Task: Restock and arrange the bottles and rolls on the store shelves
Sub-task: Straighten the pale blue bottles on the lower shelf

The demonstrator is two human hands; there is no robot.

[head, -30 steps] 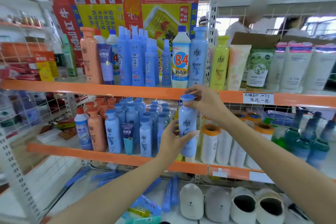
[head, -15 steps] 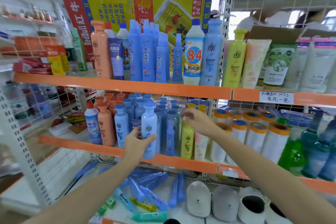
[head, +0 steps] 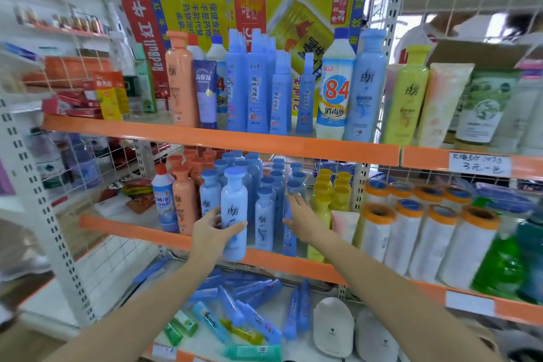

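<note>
My left hand (head: 212, 231) grips a light blue bottle (head: 234, 214) with a blue cap, held upright at the front edge of the middle shelf (head: 132, 231), in front of a cluster of blue bottles (head: 266, 185). My right hand (head: 302, 216) reaches in with fingers spread, its fingertips against a thin blue tube (head: 289, 236) standing between the blue bottles and the yellow bottles (head: 326, 194). Orange bottles (head: 183, 200) stand at the left. White rolls with orange and blue caps (head: 426, 232) fill the shelf to the right.
The upper shelf (head: 223, 139) carries tall blue, orange and yellow bottles and a white "84" bottle (head: 335, 88). Loose blue tubes (head: 246, 306) and white slippers (head: 333, 326) lie on the bottom shelf. Green bottles (head: 499, 267) stand far right. A wire divider (head: 97, 164) closes the left side.
My left hand has carried the light blue bottle leftward from in front of the yellow bottles to the blue cluster. My right hand let go of its cap and dropped to the thin blue tube.
</note>
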